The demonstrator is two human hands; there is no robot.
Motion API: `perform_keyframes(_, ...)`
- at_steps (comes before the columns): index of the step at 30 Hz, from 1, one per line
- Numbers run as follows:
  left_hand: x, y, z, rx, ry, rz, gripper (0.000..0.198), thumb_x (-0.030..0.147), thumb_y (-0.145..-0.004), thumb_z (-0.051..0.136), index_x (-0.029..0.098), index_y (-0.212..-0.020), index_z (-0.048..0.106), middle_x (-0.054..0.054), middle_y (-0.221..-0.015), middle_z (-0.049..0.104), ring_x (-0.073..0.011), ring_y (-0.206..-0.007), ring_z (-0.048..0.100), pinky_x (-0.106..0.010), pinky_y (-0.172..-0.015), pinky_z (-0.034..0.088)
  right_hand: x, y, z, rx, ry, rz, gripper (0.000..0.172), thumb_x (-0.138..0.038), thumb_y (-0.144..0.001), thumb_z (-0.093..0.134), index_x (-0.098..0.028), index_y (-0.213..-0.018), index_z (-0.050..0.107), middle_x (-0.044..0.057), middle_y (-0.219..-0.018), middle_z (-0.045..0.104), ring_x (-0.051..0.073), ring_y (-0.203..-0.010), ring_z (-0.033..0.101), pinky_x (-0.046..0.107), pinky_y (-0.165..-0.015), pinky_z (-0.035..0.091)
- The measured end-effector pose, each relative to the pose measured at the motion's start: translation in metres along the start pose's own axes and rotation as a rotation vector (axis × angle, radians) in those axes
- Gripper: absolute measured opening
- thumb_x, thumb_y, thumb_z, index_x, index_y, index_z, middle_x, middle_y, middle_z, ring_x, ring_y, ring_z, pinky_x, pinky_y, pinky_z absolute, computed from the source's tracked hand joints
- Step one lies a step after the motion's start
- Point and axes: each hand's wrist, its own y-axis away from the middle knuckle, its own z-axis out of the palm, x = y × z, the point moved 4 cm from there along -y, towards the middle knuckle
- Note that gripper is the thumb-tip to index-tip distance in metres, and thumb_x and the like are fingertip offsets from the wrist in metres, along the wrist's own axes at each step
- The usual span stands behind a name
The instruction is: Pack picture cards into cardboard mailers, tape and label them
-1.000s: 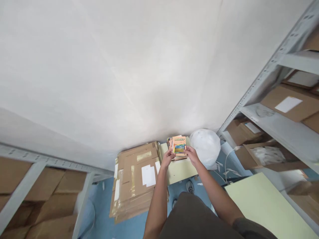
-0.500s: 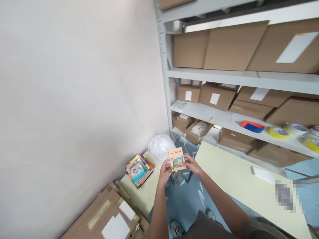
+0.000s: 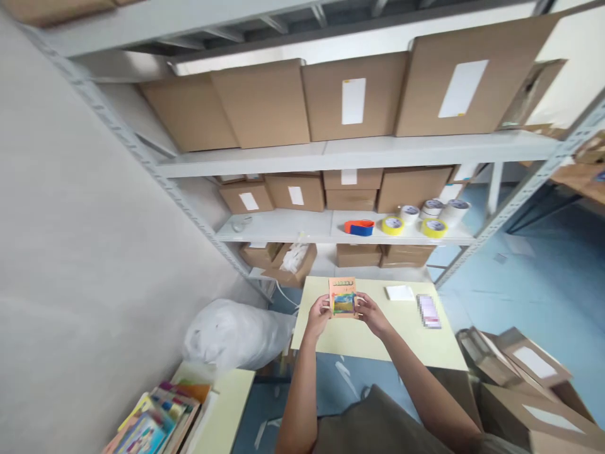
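Note:
Both of my hands hold a small orange booklet with a colourful picture on its cover, upright above a pale green table. My left hand grips its left edge with fingers closed. My right hand grips the right edge the same way. A white pad and a small blurred flat thing lie on the table to the right of my hands.
A grey metal shelf unit behind the table carries cardboard boxes, tape rolls and a red-blue tape dispenser. A white plastic bag lies at left. A stack of colourful books rests on a second table. Cardboard boxes stand at right.
My view has swung right, from the wall and book stack to the shelf and green table. Both hands carried the booklet away from the stack to above the table.

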Motion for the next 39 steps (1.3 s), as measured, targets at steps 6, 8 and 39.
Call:
perform_keyframes(6,0.013,-0.044,0.062,-0.095,-0.029,0.015,0.057,0.021,-0.072,0.082,0.019,-0.127,0.072,-0.010,-0.109,0.074,-0.0185,-0.087,0.071,-0.031,-0.078,0.057,-0.031,0.005,-0.057,0.111,-0.146,-0.066,0.055,-0.036,-0.065,0.093,-0.031,-0.115,0.070,0.002,-0.101,0.079,0.025,-0.090,0.074,0.038,-0.080,0.057)
perform_keyframes(8,0.021,-0.051,0.067,-0.031,-0.112,0.076,0.050,0.026,-0.076,0.084,0.021,-0.124,0.075,-0.013,-0.121,0.073,-0.0229,-0.099,0.072,-0.035,-0.085,0.060,-0.033,0.002,-0.063,0.176,-0.127,-0.109,0.056,-0.039,-0.066,0.093,-0.030,-0.117,0.071,0.004,-0.101,0.080,0.027,-0.090,0.075,0.040,-0.080,0.058)
perform_keyframes(39,0.044,-0.083,0.057,-0.462,-0.004,0.233,0.057,0.035,-0.087,0.079,0.024,-0.142,0.069,-0.011,-0.143,0.068,-0.0278,-0.129,0.066,-0.041,-0.105,0.058,-0.038,-0.021,0.028,0.179,0.224,-0.322,0.053,-0.033,-0.077,0.082,-0.033,-0.130,0.077,0.004,-0.142,0.071,0.035,-0.137,0.061,0.052,-0.112,0.050)
